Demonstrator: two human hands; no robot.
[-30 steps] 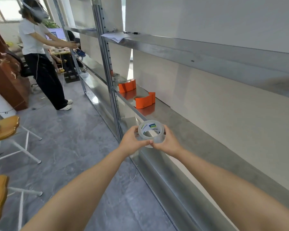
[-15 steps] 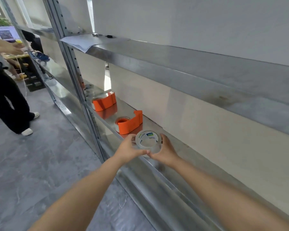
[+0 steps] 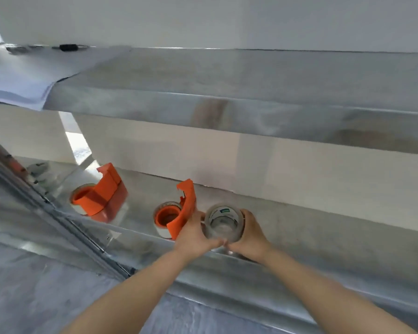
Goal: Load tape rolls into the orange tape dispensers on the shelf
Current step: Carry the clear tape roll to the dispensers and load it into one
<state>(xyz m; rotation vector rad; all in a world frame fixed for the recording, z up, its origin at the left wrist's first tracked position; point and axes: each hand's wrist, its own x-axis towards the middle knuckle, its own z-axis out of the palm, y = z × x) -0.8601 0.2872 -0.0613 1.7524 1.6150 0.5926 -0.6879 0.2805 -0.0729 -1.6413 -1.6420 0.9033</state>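
Glossy clear plastic tape roll (image 3: 224,223) with a paper label inside its core, above a shiny sheet-metal shelf (image 3: 323,237) that mirrors two smooth, matt orange plastic dispensers (image 3: 184,208) (image 3: 101,191); white paper sheets (image 3: 22,80) drape the upper metal shelf's (image 3: 227,92) left edge.

A storeroom or workshop: long bare metal shelving (image 3: 251,92) against a white wall, grey floor (image 3: 34,297)
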